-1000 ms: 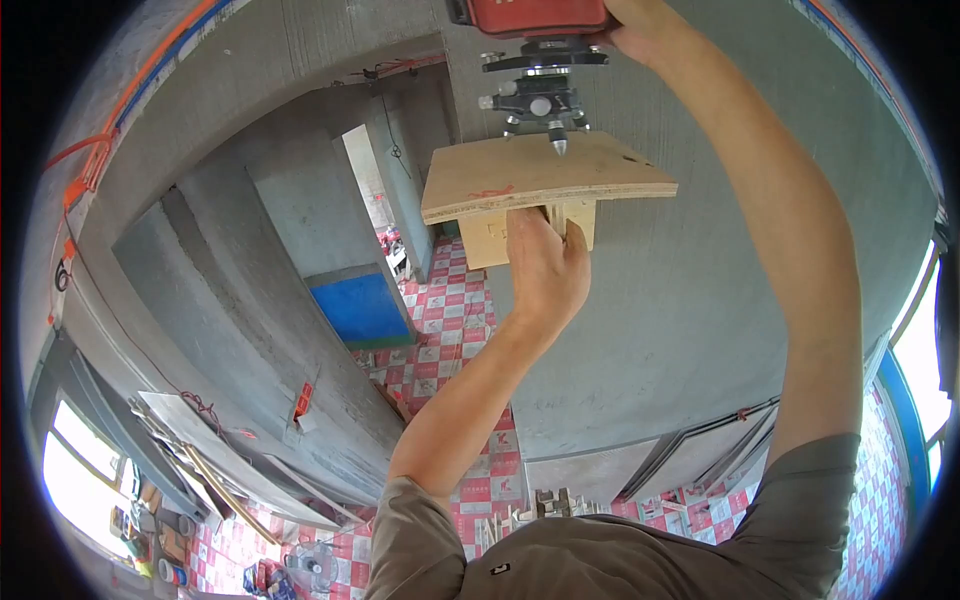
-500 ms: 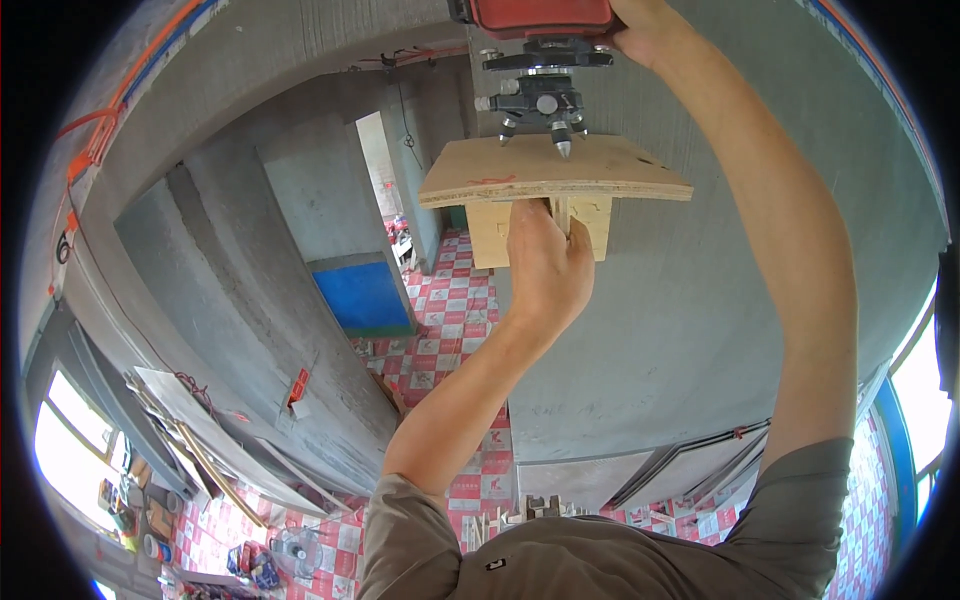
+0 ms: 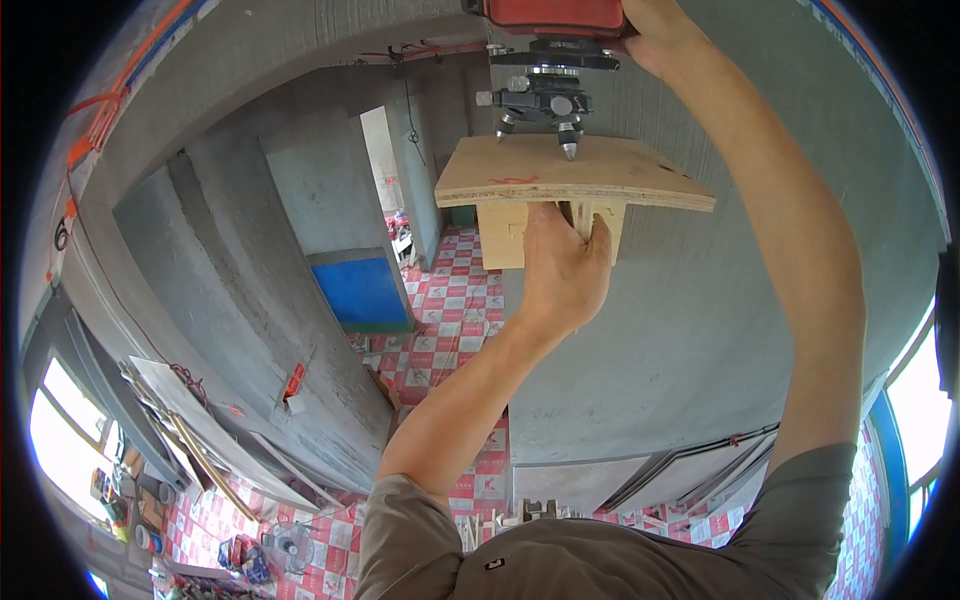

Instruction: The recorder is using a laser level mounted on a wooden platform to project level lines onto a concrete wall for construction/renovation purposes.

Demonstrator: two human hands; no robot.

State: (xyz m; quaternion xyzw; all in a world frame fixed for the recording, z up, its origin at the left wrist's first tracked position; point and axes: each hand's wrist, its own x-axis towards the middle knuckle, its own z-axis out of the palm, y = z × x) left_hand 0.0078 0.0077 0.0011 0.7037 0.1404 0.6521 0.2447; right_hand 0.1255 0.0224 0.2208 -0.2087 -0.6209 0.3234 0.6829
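1. From my remote seat, through the head camera, I see two bare arms raised in front of a bare grey wall (image 3: 640, 350).
2. At the top, partly cut off, is a red tool (image 3: 555, 15) on a black stand (image 3: 552, 102) with pointed metal feet (image 3: 570, 140).
3. The stand is above a wooden board (image 3: 600, 165). One foot shows about midway between the board's left and right edges; another is near the back edge, toward the back left corner. I cannot tell whether the tips touch the wood.
4. A red mark (image 3: 513, 181) lies close to the front edge, left of its middle.
5. My left hand (image 3: 567, 265) is under the front edge, closed around an upright wooden strip (image 3: 583, 220), thumb on the right side. A pale wooden panel (image 3: 500, 242) hangs behind it.
6. My right hand (image 3: 662, 38) is against the red tool's right end. Its fingers are hidden, so I cannot tell how tightly they hold.
7. I judge the step in hand to be steadying the red tool over the board, one hand above and one below.
8. To my mind, the next move calls for a level board, a firm left grip and gentle right-hand control, with every foot well inside the edges.
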